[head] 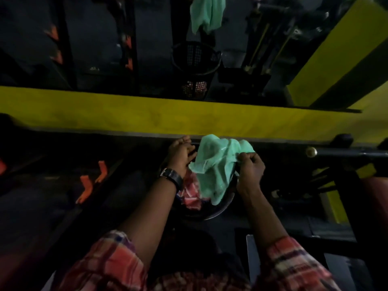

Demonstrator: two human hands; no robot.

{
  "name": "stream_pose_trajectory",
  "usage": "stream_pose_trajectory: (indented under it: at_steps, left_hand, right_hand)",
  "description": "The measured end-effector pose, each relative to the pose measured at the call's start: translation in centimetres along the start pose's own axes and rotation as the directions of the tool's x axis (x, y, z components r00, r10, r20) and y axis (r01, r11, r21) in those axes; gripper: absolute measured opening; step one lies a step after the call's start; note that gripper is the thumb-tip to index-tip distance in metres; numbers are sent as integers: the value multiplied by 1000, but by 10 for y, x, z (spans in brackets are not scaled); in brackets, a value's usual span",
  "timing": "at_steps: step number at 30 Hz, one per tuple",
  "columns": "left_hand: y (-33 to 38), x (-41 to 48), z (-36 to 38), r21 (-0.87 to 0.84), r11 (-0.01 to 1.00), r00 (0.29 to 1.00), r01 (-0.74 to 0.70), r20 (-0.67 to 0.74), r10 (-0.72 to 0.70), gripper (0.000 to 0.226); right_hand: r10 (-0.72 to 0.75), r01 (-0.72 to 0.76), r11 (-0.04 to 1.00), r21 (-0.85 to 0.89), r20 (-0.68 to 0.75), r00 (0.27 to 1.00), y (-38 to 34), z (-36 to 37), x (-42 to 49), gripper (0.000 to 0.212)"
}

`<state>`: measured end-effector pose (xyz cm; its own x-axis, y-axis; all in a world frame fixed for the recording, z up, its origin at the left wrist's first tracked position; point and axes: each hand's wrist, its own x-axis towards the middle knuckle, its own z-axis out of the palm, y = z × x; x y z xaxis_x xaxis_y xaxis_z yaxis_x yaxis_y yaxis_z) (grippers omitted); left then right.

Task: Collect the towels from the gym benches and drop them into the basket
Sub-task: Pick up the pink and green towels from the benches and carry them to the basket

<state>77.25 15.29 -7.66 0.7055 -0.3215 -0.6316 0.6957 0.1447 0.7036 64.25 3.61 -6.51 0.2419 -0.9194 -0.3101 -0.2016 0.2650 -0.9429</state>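
Observation:
A mint-green towel (218, 164) hangs over the dark round basket (218, 213) on the floor in front of me. My right hand (251, 171) pinches the towel's right edge. My left hand (181, 154), with a wristwatch on that wrist, lies flat against the towel's left side with its fingers spread. A red checked cloth (191, 195) lies inside the basket under the green towel. The far side of the basket is hidden by the towel and my hands.
A yellow band (147, 116) of wall runs across just behind the basket. Above it a mirror reflects the basket (196, 59) and the green towel (206, 14). A rack with orange hooks (92, 181) stands left. A dark metal bar (346, 153) and frame stand right.

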Motion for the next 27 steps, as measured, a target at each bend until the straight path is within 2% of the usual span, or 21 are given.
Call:
stream_pose_trajectory:
  at_steps: [6, 12, 16, 21, 27]
  left_hand:
    - [4, -1, -10, 6, 999, 990, -40, -135, 41, 30]
    - [-10, -27, -10, -42, 992, 956, -123, -272, 107, 14]
    - [-23, -42, -13, -79, 981, 928, -176, -345, 139, 23]
    - [-32, -83, -35, -175, 955, 894, -240, -423, 147, 26]
    - [-27, -165, -95, -183, 875, 763, -448, -588, 268, 23]
  right_hand:
    - [61, -9, 974, -227, 221, 973, 20, 32, 15, 12]
    - [120, -7, 974, -226, 492, 862, 6, 49, 29, 6]
    - [136, 10, 973, -230, 610, 781, -3, 53, 26, 11]
    - [157, 67, 965, -255, 759, 632, -5, 55, -11, 12]
    - [142, 94, 976, -197, 902, 408, -2, 72, -106, 15]
